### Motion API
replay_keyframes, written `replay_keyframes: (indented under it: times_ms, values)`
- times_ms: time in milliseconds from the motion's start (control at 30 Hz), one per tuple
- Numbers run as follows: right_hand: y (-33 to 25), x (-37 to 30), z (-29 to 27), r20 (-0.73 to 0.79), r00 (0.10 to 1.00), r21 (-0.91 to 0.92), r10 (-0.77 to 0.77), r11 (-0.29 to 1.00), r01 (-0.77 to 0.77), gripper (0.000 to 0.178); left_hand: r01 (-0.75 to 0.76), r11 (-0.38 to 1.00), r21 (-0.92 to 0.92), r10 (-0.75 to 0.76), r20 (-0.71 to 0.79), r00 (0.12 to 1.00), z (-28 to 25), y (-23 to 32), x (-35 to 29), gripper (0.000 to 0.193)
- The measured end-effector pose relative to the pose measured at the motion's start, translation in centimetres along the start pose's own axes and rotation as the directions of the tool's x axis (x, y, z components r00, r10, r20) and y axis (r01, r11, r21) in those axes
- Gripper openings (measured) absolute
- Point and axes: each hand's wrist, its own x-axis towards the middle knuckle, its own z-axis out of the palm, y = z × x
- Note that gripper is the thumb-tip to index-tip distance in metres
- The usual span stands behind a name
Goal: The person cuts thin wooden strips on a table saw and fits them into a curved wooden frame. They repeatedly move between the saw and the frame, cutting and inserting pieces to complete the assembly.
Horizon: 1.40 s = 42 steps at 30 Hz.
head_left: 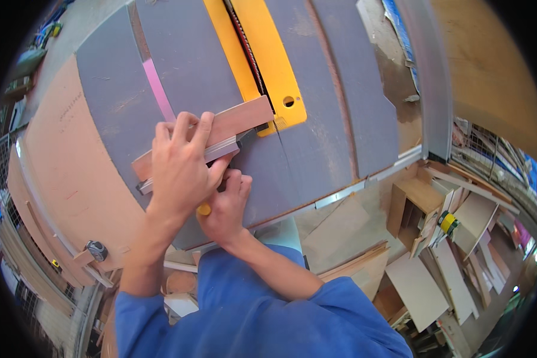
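Observation:
A flat wooden strip (pixel 244 119) lies slantwise on the grey table saw top (pixel 292 161), its right end over the yellow throat plate (pixel 286 77) beside the dark slot. Along its near side runs the silver fence of a mitre gauge (pixel 224 149). My left hand (pixel 179 161) is clamped over strip and fence, fingers on the strip's far side and thumb on the near side. Just below it, my right hand (pixel 224 209) is closed around a handle with a round yellow end (pixel 204 209); most of that handle is hidden by the fingers.
A pink bar (pixel 158 89) sits in the left table groove. A wooden side panel (pixel 71 143) adjoins the saw, with a tape measure (pixel 96 250) near its front edge. At the right stand a metal rail (pixel 426 77), a wooden box (pixel 409 209) and loose board offcuts (pixel 417 286).

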Motion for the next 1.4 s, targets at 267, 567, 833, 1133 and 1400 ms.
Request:
replay_keyframes:
  times_ms: [267,567,833,1133,1400]
  values:
    - [-0.3,-3.3,-2.4,-0.102,0.995,0.080,0.024,0.997,-0.016,0.035,-0.112,0.994,-0.006,0.110,-0.120,0.987,1.6,2.2,-2.8,0.054]
    - [9.8,-19.7,-2.2,0.638,0.319,0.736,0.701,-0.433,-0.521,0.021,-0.117,0.991,0.073,0.124,-0.104,0.987,2.8,4.7,-7.4,0.055]
    - [8.4,-11.5,3.2,0.777,0.538,0.499,0.328,-0.841,-0.208,0.050,-0.112,0.983,0.144,0.127,-0.099,0.987,2.7,4.4,-7.3,0.060]
    - [12.0,-8.5,7.1,0.505,0.850,0.649,0.149,-0.715,-0.260,0.058,-0.132,0.970,0.203,0.156,-0.104,0.982,3.8,4.8,-6.6,0.062]
    - [9.9,-9.1,7.0,0.603,0.765,0.643,0.227,-0.706,-0.297,0.057,-0.160,0.964,0.211,0.186,-0.112,0.976,2.7,5.3,-7.2,0.061]
